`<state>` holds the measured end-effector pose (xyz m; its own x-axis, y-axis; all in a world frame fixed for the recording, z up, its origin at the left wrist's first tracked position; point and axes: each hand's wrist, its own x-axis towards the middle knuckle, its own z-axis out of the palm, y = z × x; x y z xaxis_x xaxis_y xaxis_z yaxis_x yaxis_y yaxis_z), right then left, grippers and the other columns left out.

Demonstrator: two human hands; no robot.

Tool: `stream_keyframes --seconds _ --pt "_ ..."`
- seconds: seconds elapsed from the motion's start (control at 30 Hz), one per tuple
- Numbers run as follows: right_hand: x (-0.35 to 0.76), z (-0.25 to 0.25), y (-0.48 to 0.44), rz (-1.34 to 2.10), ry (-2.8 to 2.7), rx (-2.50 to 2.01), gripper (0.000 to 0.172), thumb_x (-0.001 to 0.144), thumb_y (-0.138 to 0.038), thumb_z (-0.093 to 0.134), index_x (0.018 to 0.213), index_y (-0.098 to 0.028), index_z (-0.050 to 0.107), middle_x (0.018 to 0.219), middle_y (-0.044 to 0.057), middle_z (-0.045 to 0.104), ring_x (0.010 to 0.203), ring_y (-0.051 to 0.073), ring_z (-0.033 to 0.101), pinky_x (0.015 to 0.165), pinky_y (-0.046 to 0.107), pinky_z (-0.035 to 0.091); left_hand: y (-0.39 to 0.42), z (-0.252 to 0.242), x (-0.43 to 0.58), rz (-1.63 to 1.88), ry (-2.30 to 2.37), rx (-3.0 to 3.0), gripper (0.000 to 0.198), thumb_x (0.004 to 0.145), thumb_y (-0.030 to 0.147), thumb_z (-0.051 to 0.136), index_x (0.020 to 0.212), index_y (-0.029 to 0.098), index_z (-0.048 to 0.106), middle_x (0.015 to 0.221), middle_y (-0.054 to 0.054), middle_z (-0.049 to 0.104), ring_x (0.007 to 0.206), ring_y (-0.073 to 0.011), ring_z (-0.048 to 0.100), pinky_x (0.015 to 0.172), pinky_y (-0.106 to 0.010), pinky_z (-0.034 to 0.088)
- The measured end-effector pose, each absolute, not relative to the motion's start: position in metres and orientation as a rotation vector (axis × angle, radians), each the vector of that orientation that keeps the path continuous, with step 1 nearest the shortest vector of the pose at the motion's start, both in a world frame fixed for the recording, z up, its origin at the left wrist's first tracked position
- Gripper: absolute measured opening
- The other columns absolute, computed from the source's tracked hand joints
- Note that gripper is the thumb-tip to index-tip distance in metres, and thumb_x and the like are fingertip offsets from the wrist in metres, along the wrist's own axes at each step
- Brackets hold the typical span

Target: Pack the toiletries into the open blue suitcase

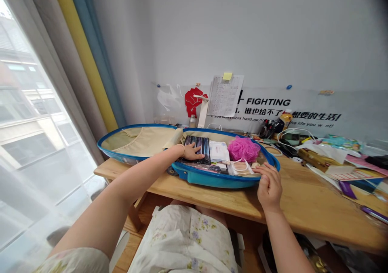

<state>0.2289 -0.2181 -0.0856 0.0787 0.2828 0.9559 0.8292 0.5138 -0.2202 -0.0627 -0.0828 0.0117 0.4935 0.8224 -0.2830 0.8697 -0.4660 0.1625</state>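
Note:
An open blue suitcase [218, 180] lies on the wooden table, its cream-lined lid [142, 141] folded out to the left. My left hand [192, 152] reaches into the packed half, fingers spread and resting on dark flat packages [206, 152]. Beside them sit a white packet [219, 151] and a pink bath puff [244, 148]. Cotton swabs [241, 167] in a clear bag lie along the front, near the rim. At the right front corner my right hand [270, 184] has its fingers curled over the suitcase rim, thumb on the outer side.
To the right the table [300, 200] carries a clutter of papers, pouches and pens. An orange-labelled bottle [285, 119] stands at the back. Behind the suitcase are a white lamp [202, 113] and a small bottle [192, 121]. Curtains [87, 55] hang by the window on the left.

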Motion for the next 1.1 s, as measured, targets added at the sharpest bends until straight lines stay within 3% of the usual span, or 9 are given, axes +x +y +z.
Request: stream_keyframes --seconds 0.23,0.47,0.7,0.9,1.1 --pt "0.227 -0.084 -0.221 -0.509 -1.478 -1.056 0.034 0.095 -0.028 0.034 0.087 -0.02 0.067 0.092 0.009 0.069 0.112 0.025 0.06 0.099 0.051 0.046 -0.072 0.016 -0.07 -0.008 1.333 2.496 0.079 0.09 0.067 0.032 0.152 0.018 0.028 0.157 -0.013 0.027 0.145 -0.0291 0.027 0.116 -0.045 0.025" --pt "0.227 -0.084 -0.221 -0.525 -1.492 -1.034 0.033 0.094 -0.025 0.035 0.089 -0.02 0.067 0.094 0.009 0.069 0.113 0.025 0.059 0.099 0.05 0.046 -0.087 0.041 -0.139 0.408 1.263 2.588 0.074 0.094 0.063 0.014 0.15 0.02 0.033 0.158 -0.004 0.03 0.146 -0.0207 0.025 0.12 -0.036 0.018" --pt "0.231 -0.086 -0.22 -0.561 -1.497 -1.061 0.032 0.094 -0.027 0.035 0.09 -0.021 0.066 0.095 0.009 0.07 0.114 0.025 0.059 0.101 0.05 0.044 -0.15 -0.012 -0.258 0.983 1.758 2.528 0.059 0.095 0.058 0.023 0.129 0.024 0.058 0.139 -0.007 0.056 0.137 -0.0267 0.041 0.115 -0.05 0.028" --pt "0.218 -0.08 -0.228 -0.711 -1.635 -1.098 0.031 0.095 -0.036 0.038 0.099 -0.023 0.066 0.107 0.007 0.07 0.12 0.025 0.058 0.112 0.05 0.028 -0.177 -0.052 -0.286 1.1 1.982 2.478 0.048 0.095 0.049 0.03 0.122 0.026 0.062 0.137 -0.009 0.057 0.138 -0.03 0.039 0.114 -0.057 0.024" --pt "0.197 -0.069 -0.234 -0.793 -1.789 -1.112 0.025 0.089 -0.046 0.057 0.091 -0.024 0.069 0.089 0.003 0.074 0.093 0.02 0.066 0.104 0.039 0.036 -0.169 -0.062 -0.282 1.176 1.948 2.495 0.032 0.092 0.042 0.041 0.103 0.032 0.07 0.128 -0.004 0.065 0.131 -0.0296 0.047 0.114 -0.059 0.02"
